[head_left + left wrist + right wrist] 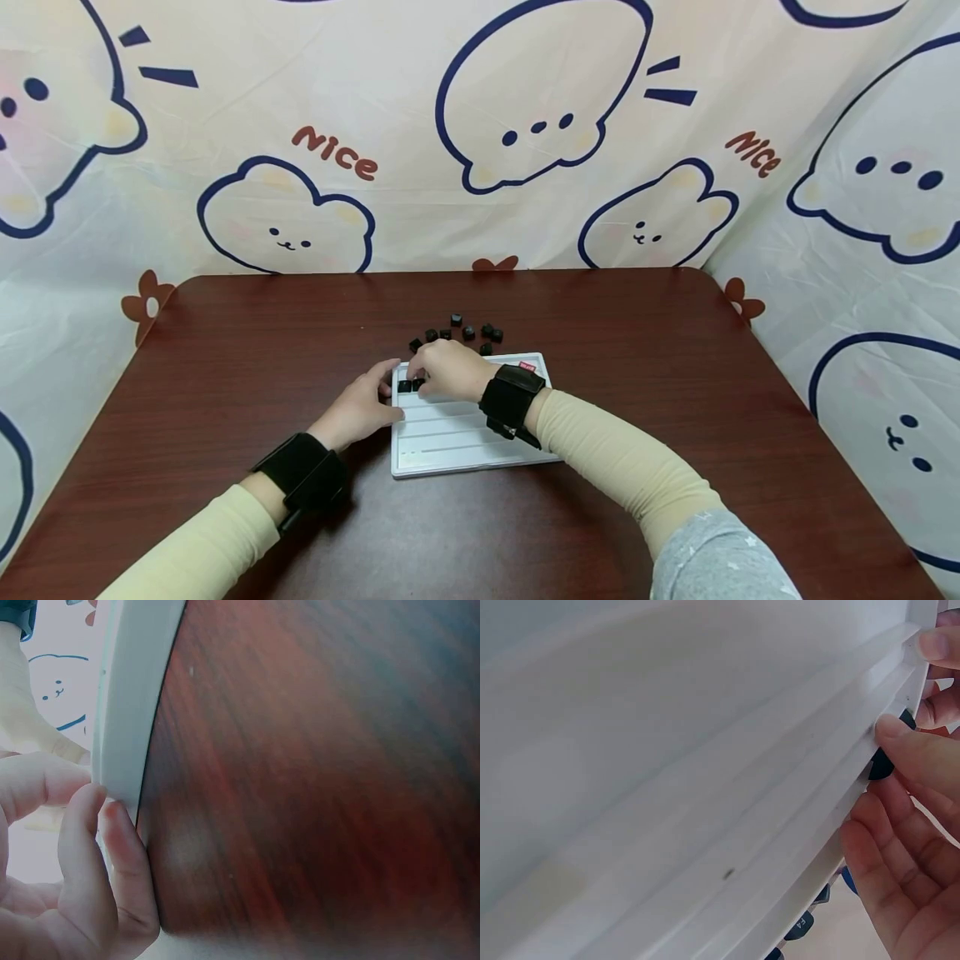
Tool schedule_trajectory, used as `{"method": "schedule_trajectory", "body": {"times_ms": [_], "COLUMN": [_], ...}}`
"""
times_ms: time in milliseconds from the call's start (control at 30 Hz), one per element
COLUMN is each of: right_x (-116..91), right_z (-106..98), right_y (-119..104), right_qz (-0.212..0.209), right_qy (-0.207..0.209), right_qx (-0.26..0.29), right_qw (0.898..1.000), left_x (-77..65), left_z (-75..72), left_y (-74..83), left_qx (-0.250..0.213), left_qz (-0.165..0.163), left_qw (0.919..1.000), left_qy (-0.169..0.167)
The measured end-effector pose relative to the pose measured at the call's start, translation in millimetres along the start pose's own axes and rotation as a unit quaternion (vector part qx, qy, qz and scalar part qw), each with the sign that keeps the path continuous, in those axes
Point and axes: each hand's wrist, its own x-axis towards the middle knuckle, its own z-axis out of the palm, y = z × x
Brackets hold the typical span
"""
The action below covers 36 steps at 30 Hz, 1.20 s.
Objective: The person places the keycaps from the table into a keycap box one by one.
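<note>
Now the right hand (453,372) is busy at the white tray's (465,450) far left corner, apparently pinching a black key (418,384), though its own fingers half hide the hold. Another key (405,386) sits beside it in the far row. The left hand (360,408) grips the tray's left edge. Just beyond, loose keys (456,320) dot the table (300,333): a stray knuckle could scatter them, a slipping thumb could tip the pinched one askew.
</note>
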Motion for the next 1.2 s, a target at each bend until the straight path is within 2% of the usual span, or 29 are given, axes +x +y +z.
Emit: {"method": "schedule_trajectory", "body": {"times_ms": [233,533,667,867,1033,1200], "right_x": [-1.0,-6.5,-9.0,-16.0,-28.6,-41.1], "right_z": [-3.5,-8.3,-15.8,-38.0,-54.0,-61.5], "right_y": [1.2,4.3,5.8,19.7,39.1,67.1], "right_qz": [-0.005,-0.018,-0.023,-0.044,-0.048,-0.015], "right_qy": [-0.012,-0.033,-0.030,-0.014,0.023,0.066], "right_qx": [-0.006,0.003,0.016,0.019,0.031,0.056], "right_qw": [1.000,0.999,0.999,0.999,0.998,0.996], "left_x": [0.5,-0.6,-1.1,-0.6,-1.0,-1.5], "left_z": [-0.2,-0.6,-0.2,0.9,1.6,1.5], "left_y": [0.2,0.0,0.1,0.3,-0.2,0.1], "left_qx": [0.003,-0.007,-0.005,-0.003,-0.002,-0.003], "left_qz": [-0.003,-0.006,-0.008,-0.009,-0.011,-0.008], "left_qw": [1.0000,0.9999,1.0000,0.9999,0.9999,0.9999], "left_qy": [0.000,-0.005,-0.002,0.006,0.009,0.007]}}
